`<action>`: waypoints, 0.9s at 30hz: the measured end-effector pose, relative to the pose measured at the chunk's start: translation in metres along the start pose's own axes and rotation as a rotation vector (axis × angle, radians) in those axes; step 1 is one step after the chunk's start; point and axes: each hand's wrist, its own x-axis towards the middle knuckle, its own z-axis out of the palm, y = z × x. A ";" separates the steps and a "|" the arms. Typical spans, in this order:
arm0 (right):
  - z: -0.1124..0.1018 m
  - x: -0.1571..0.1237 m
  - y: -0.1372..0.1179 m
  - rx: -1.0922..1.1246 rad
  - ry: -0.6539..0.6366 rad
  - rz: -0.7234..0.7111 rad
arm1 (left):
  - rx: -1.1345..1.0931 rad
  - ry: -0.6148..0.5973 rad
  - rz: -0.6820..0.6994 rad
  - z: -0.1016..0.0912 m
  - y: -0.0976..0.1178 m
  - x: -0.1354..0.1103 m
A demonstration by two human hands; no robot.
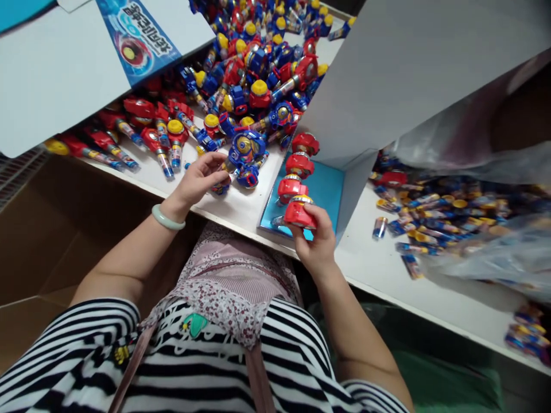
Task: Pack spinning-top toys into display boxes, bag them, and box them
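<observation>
My left hand (pixel 202 179) is closed on the tube handle of a blue toy (pixel 247 146) with a round gold-centred disc, held just above the table. Below it lies another small blue toy (pixel 247 178). With thumb and fingers, my right hand (pixel 317 236) grips a red toy (pixel 297 214) with a silver and yellow top at the near end of an open box (pixel 333 189) with a blue floor. Behind that toy, several red toys (pixel 300 165) stand in a row along the box's left side. The tubes of these red toys are mostly hidden.
A large heap of red and blue toys (pixel 258 63) covers the back of the white table (pixel 232 203). A printed white carton (pixel 55 74) stands at left. At right, small filled tubes (pixel 430 221) spill from a clear plastic bag (pixel 495 246). The table's front edge runs before my body.
</observation>
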 end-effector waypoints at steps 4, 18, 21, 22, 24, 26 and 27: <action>0.004 -0.010 -0.004 0.042 0.034 0.054 | -0.157 -0.123 0.020 0.029 0.001 -0.008; 0.014 -0.013 0.001 0.054 -0.076 0.091 | -0.213 -0.133 0.011 0.066 -0.006 -0.006; 0.014 -0.014 0.001 0.073 -0.145 0.136 | -0.229 -0.110 0.031 0.065 -0.005 -0.006; 0.009 -0.011 0.001 0.055 -0.189 0.149 | -0.237 -0.113 0.042 0.066 -0.003 -0.006; -0.006 0.001 0.000 -0.020 -0.240 0.168 | -0.252 -0.142 0.081 0.069 0.001 -0.006; -0.021 0.022 -0.004 -0.065 -0.164 0.169 | -0.231 -0.192 0.143 0.078 0.009 -0.003; -0.027 0.035 -0.005 -0.051 -0.094 0.165 | -0.199 -0.213 0.185 0.085 0.015 -0.002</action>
